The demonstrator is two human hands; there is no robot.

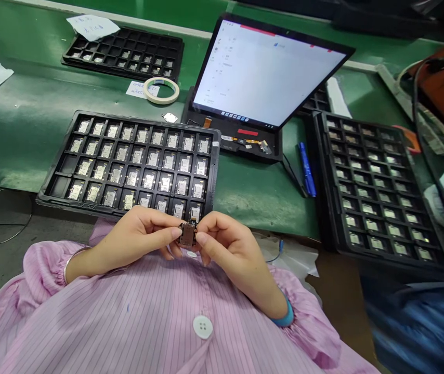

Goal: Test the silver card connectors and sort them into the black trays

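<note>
Between my two hands, just above my lap, is a small circuit board [187, 235] with a brownish metal face. My left hand [144, 235] pinches its left edge between thumb and fingers. On the opposite edge, my right hand [230, 244] grips it the same way. Right behind my hands lies a black compartment tray [60, 184] at the table's front edge. Most of its pockets hold small boards with silvery metal card slots; two pockets at its left end are bare. My fingers cover part of its front right corner.
A tablet [269, 67] stands tilted over a black box [272, 150] with flex cables inside. Right of it lie a blue marker [307, 170] and a stack of filled trays [325, 208]. Farther back are a tape roll [161, 91], a paper label and another tray [128, 39].
</note>
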